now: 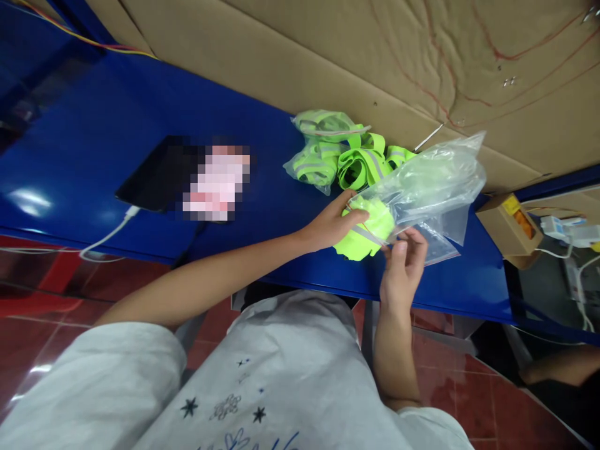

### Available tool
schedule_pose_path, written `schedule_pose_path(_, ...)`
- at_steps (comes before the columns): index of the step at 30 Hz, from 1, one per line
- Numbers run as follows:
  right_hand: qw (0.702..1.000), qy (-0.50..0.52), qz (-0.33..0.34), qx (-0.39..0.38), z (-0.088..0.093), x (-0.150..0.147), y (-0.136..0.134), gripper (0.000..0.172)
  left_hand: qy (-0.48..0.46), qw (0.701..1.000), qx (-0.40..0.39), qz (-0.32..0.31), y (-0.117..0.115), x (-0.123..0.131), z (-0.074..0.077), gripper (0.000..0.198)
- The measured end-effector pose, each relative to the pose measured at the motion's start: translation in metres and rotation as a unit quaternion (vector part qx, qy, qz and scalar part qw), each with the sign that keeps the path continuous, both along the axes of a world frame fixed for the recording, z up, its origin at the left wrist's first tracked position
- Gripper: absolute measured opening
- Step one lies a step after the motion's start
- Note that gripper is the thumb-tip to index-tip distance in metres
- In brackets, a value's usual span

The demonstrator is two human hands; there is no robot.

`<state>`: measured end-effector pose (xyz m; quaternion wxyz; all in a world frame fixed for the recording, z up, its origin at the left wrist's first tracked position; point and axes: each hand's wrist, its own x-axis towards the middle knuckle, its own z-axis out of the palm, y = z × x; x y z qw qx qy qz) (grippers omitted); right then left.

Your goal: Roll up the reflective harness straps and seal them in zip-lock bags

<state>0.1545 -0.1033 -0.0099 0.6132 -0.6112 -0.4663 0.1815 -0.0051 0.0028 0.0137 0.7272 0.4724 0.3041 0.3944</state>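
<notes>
The left hand is clasping a neon-green bundle, thumb on top, over the near part of the blue worktop. Beside it the right hand is curling its fingers at the lower edge of a clear bag; from here I'm not managing to tell whether that grip is really pinching the film. The bag is meeting the bundle's right side, though how much it is enclosing I can't say. The bundle is looking soft and springy to me, so a slackening thumb could be letting it unroll and bulge. Uneven tugging could be creasing or splitting that thin film. Loose green coils are lying just beyond, where a stray strap could be tangling. Flat plastic is lying right of the hands, and a brushing wrist could be dragging it off the edge.
</notes>
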Motion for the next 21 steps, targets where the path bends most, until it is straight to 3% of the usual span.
schedule_pose_path(3,0.990,0.096,0.063,-0.087,-0.001,-0.016,0.008,0.058,0.021,0.997,0.077,-0.016,-0.004,-0.003,-0.003,0.038)
schedule_pose_path(6,0.981,0.154,0.047,-0.111,0.003,-0.035,0.012,0.067,0.041,0.991,0.124,-0.012,-0.007,-0.005,-0.006,0.032)
schedule_pose_path(12,0.969,0.165,0.143,-0.118,0.005,-0.046,0.010,0.075,0.057,0.973,0.207,0.086,-0.006,-0.008,-0.005,0.025)
schedule_pose_path(15,0.974,0.163,0.112,-0.111,0.003,-0.039,0.014,0.066,0.062,0.971,0.209,0.100,-0.006,-0.007,-0.003,0.027)
schedule_pose_path(18,0.980,0.162,0.078,-0.089,0.003,-0.030,0.021,0.069,0.051,0.968,0.219,0.114,-0.005,-0.005,-0.003,0.034)
schedule_pose_path(21,0.978,0.182,0.079,-0.067,0.006,-0.023,0.027,0.073,0.015,0.983,0.171,0.066,-0.006,-0.002,-0.004,0.040)
